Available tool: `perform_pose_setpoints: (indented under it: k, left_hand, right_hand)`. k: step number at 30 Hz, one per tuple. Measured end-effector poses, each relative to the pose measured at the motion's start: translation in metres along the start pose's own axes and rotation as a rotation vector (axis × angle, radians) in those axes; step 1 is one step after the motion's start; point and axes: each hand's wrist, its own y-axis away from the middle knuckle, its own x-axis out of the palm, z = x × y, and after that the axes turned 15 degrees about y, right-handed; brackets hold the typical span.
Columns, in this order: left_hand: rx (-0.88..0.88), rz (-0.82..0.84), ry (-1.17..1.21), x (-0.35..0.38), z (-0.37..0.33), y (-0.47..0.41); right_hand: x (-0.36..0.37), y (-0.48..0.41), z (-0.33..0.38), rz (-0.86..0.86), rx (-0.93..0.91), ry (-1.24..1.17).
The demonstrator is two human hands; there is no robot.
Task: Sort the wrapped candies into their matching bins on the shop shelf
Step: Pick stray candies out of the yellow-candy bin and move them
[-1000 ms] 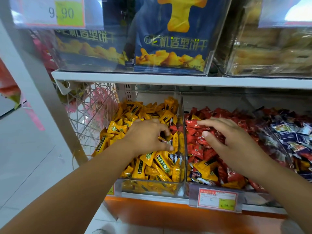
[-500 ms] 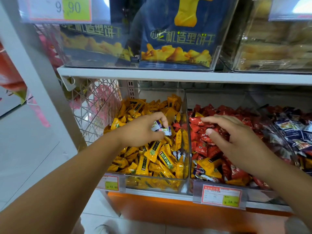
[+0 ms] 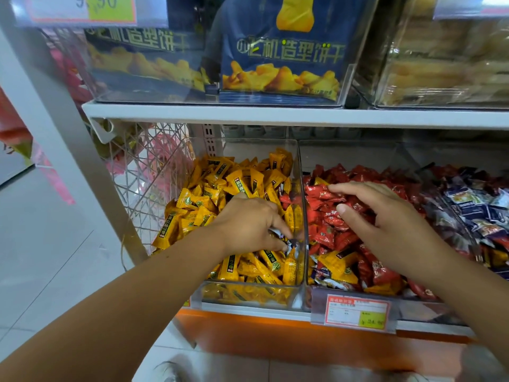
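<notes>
Picking strays from the left bin (image 3: 298,166), the left hand (image 3: 248,224) pinches one blue-and-white candy (image 3: 287,244) among the yellow candies (image 3: 209,199), near that bin's right wall. The right hand (image 3: 385,224) rests, fingers spread and straight, on the red candies (image 3: 330,235) in the middle bin (image 3: 352,153). The next move is probably carrying the stray right to the blue candies (image 3: 473,205). Three bins and two hands are visible; the candies are too many to count.

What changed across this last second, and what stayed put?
The left hand lifted a blue-and-white candy out of the yellow candies, then dropped back toward the yellow bin's front right corner, still pinching it. The right hand stayed spread over the red candies.
</notes>
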Motion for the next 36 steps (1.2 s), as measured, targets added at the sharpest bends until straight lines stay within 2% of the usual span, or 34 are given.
perform_pose_setpoints:
  k: [7, 14, 23, 26, 30, 33, 36]
  left_hand:
    - [0.035, 0.086, -0.114, -0.002, 0.002, -0.005]
    - [0.042, -0.003, -0.037, 0.007, 0.002, -0.002]
    - [0.07, -0.036, 0.016, 0.012, 0.004, -0.002]
    - [0.054, -0.085, 0.165, 0.01, 0.009, 0.0]
    - [0.071, -0.163, 0.566, 0.0, 0.014, 0.009]
    - [0.041, -0.198, 0.679, -0.011, 0.008, 0.016]
    - [0.026, -0.304, 0.736, -0.023, 0.001, 0.021]
  right_hand:
    - [0.001, 0.001, -0.001, -0.002, 0.0, 0.002]
    - [0.007, -0.001, 0.001, -0.014, -0.027, 0.009]
    - [0.007, -0.002, 0.004, -0.003, -0.011, 0.014]
    - [0.006, -0.003, 0.004, -0.013, -0.005, 0.003]
    - [0.005, -0.004, 0.004, -0.01, -0.003, -0.003]
    - [0.002, -0.002, 0.004, -0.01, -0.002, -0.008]
    - [-0.006, 0.004, 0.004, -0.033, 0.005, -0.006]
